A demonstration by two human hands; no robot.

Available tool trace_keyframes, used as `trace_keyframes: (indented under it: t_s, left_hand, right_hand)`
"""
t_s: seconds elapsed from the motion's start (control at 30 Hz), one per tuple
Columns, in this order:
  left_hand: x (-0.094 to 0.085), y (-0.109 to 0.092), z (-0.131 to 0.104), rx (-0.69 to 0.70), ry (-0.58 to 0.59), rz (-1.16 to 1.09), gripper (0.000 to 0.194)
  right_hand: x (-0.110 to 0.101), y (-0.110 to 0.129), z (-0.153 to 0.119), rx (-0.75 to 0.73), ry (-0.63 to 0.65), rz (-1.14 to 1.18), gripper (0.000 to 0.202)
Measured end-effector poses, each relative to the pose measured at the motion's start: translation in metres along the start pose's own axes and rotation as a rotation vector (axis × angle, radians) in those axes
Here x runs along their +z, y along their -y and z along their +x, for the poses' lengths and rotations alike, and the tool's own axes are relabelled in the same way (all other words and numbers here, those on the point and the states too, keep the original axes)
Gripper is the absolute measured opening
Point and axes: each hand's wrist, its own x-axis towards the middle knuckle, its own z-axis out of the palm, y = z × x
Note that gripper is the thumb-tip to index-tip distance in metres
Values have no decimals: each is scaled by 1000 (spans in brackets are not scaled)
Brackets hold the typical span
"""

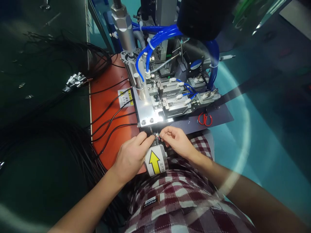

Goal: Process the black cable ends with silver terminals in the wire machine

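Observation:
At the near edge of a metal press-like machine (pixel 147 108), both my hands meet over a small part with thin red and white wires (pixel 157 136). My left hand (pixel 131 157) is closed, its thumb and forefinger tips pressed together at the left of the wires; what lies between them is hidden. From the right, my right hand (pixel 178 141) pinches at the thin wires with thumb and forefinger. Just below the fingertips is a white label with a yellow arrow (pixel 154 158) on a rounded housing.
Black cables (pixel 113 111) cross an orange board (pixel 103 110) on the left. A bundle with silvery ends (pixel 75 81) lies on the dark table. Red-handled scissors (pixel 205 120) rest right of the machine. Blue air hoses (pixel 160 35) arch above it.

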Motion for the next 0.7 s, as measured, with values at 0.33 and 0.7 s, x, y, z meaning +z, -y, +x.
trace_keyframes:
  t_s: [0.33, 0.7]
  left_hand:
    - [2, 1, 0, -2, -13, -35, 30]
    - [1, 1, -1, 7, -9, -32, 30]
  right_hand:
    - [2, -5, -2, -122, -125, -158, 14]
    - [3, -1, 2, -47, -95, 5, 24]
